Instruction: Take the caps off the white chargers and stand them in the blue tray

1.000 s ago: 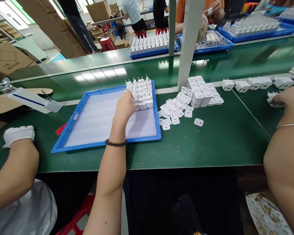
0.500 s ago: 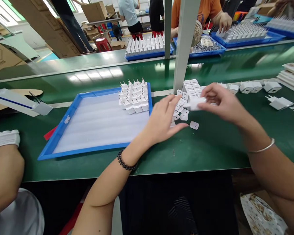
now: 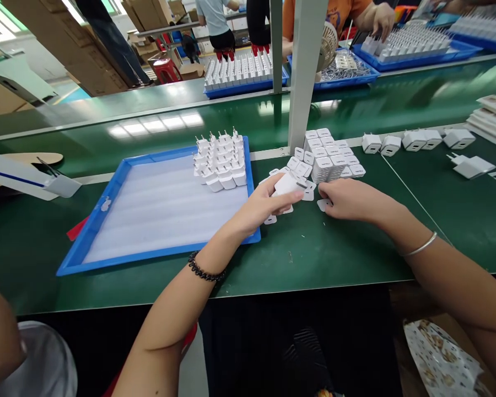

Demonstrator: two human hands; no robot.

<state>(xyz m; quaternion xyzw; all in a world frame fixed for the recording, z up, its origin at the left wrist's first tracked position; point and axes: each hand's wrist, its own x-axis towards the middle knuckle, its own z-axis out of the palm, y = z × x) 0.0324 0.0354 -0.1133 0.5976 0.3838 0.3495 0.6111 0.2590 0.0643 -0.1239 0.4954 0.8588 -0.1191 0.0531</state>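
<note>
My left hand (image 3: 268, 201) is closed round a white charger (image 3: 288, 184), tilted with its end face toward the right. On the green bench beyond lie loose white face plates (image 3: 301, 160) and neat stacks of them (image 3: 329, 162). My right hand (image 3: 347, 199) rests low on the bench, its fingers pinching the edge of a single white plate (image 3: 324, 204). Left of my hands is a blue tray (image 3: 128, 256) with a white liner. Several white chargers (image 3: 222, 161) stand in its far right corner, pins up.
Several chargers (image 3: 415, 140) line the back edge at right, with another charger (image 3: 472, 165) lying nearer. A grey post (image 3: 301, 77) rises behind the stacks. Across the bench, people work by blue trays of chargers (image 3: 417, 47). Another person's arm (image 3: 2, 336) is at lower left.
The charger has passed from my right hand into my left. My right hand has come down to the loose plate on the bench. The view has shifted slightly.
</note>
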